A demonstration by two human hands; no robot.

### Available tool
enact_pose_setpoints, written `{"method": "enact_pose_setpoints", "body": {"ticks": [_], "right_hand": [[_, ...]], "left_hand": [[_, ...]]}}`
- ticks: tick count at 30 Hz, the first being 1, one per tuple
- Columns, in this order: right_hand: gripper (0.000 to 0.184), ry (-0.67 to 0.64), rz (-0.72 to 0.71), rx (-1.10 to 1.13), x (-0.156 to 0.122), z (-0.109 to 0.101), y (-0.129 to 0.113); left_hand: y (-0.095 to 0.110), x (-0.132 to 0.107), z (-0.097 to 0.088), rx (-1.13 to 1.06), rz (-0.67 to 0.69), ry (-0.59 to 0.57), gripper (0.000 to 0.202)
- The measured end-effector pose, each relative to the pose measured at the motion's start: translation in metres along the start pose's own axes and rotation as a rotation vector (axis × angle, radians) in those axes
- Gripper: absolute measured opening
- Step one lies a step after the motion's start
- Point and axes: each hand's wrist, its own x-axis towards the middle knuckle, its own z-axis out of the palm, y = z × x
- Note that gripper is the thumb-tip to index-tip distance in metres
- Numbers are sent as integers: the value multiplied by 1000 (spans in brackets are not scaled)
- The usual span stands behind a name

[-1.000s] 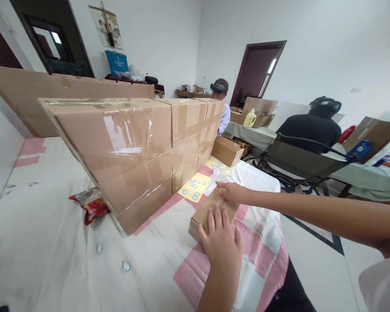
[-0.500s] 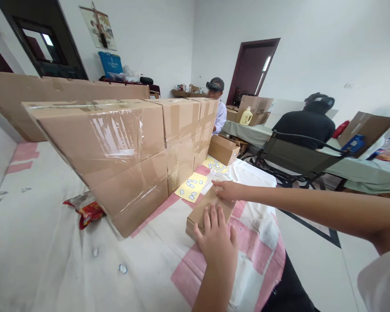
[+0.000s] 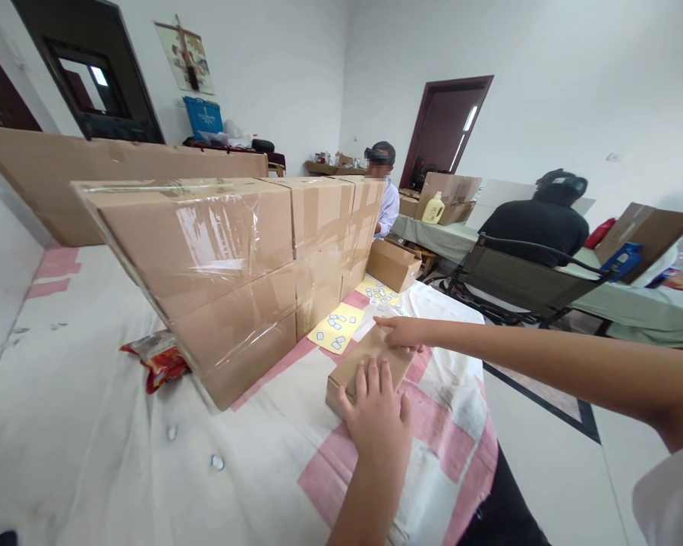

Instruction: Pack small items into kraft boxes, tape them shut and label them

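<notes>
A small closed cardboard box [image 3: 371, 349] lies at a slant on the cloth-covered table. My left hand [image 3: 377, 417] rests on the near end of its lid, fingers stretched out and slightly apart. At the far end, my right hand [image 3: 405, 332] touches the box with its index finger extended; the other fingers are curled and partly hidden. Beside the box, to the left, is a yellow card [image 3: 335, 329] with white, dark-outlined shapes on it. A similar yellow card [image 3: 376, 288] lies farther back. Some clear plastic shows just behind the box.
A wall of taped cardboard boxes [image 3: 233, 273] stands to the left. An open carton [image 3: 392, 264] sits at the table's far end. A red packet [image 3: 162, 362] and small white bits lie on the cloth [image 3: 108, 455]. Two people [image 3: 535, 220] sit beyond, one near a folding chair [image 3: 524, 280].
The view has shifted slightly, so the surroundings sit a little farther right. Both hands stay on the box, with hardly any movement.
</notes>
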Motion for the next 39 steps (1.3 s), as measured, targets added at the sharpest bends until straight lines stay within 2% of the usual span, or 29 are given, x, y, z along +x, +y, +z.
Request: {"method": "enact_pose_setpoints", "body": {"ticks": [6, 11, 15, 27, 32, 34, 37, 39], "right_hand": [[99, -125, -4, 152, -2, -6, 5], [105, -145, 6, 106, -9, -6, 4], [101, -127, -2, 85, -9, -5, 4], [96, 0, -89, -301, -13, -3, 3], [93, -44, -185, -399, -30, -5, 17], [81, 34, -243, -442, -37, -1, 32], [68, 219, -339, -518, -46, 11, 57], [64, 261, -396, -539, -50, 19, 68]], "left_hand": [[0, 0, 1, -4, 14, 1, 52], [0, 0, 0, -15, 23, 5, 52], [-1, 0, 1, 2, 28, 2, 52], [0, -3, 4, 54, 61, 47, 49], [1, -1, -1, 74, 57, 41, 47], [1, 0, -1, 83, 52, 39, 48], [1, 0, 0, 104, 41, 45, 48], [1, 0, 2, 127, 53, 53, 47]]}}
